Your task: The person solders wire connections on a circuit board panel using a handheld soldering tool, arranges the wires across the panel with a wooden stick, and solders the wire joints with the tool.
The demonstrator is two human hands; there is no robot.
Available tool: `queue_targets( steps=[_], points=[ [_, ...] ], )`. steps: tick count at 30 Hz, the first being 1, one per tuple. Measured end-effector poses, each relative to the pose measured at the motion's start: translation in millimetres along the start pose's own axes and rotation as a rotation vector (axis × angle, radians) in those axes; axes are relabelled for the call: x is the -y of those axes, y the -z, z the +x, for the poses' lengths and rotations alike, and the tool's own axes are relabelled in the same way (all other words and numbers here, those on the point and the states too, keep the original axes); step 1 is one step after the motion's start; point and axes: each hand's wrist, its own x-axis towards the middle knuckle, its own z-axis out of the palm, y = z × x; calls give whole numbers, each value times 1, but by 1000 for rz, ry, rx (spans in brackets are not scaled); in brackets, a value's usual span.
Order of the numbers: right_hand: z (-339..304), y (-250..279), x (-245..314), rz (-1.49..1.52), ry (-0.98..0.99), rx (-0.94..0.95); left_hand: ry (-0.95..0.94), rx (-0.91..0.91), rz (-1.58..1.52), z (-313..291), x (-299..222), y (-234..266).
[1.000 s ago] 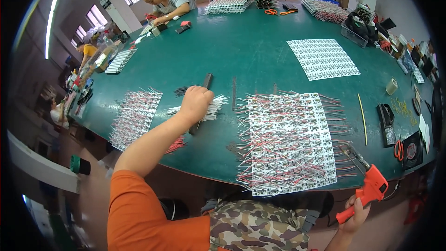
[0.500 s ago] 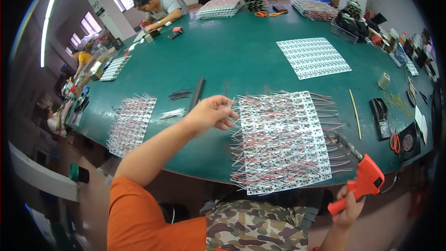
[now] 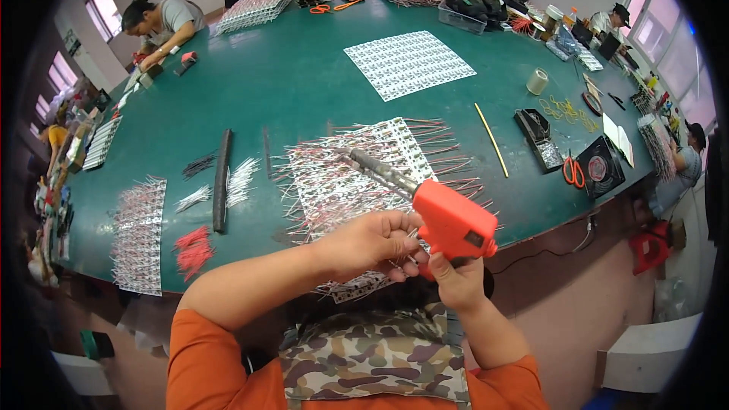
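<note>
My right hand [image 3: 460, 282] grips a red soldering gun [image 3: 454, 216] by its handle. The gun's long metal barrel points up and left, over a white circuit board panel [image 3: 410, 150] thick with red and white wires. My left hand [image 3: 372, 244] is beside the handle, above the panel's near part. Its fingers are curled together, and thin pale ends show at the fingertips; what they pinch is too small to name. The gun and my hands hide part of the panel.
To the left lie a second wired panel [image 3: 140, 235], red tubing pieces [image 3: 194, 252], white pieces [image 3: 241, 181] and a dark bar [image 3: 222, 182]. A bare panel [image 3: 410, 64] lies farther back. On the right are orange scissors [image 3: 573, 172], a black fan [image 3: 600, 165] and a yellow stick [image 3: 492, 140]. A co-worker [image 3: 163, 26] sits far left.
The soldering gun has come from the panel's right side to above it, its tip now pointing left. My left hand has moved nearer my body, beside the gun. The view has turned right.
</note>
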Motion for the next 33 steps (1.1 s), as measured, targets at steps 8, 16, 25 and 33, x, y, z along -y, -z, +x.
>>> queue_targets(
  steps=[8, 16, 25, 33],
  points=[
    [-4, 1, -5, -97, 113, -91, -34, -65, -127, 8, 11, 0],
    [5, 6, 10, 15, -77, -206, -42, -28, 276, 5, 2, -14],
    [2, 7, 15, 15, -238, -162, -64, 18, 340, 16, 8, -19],
    [-4, 11, -1, -152, -80, -198, -58, -52, 289, 26, 20, -17]
  ],
)
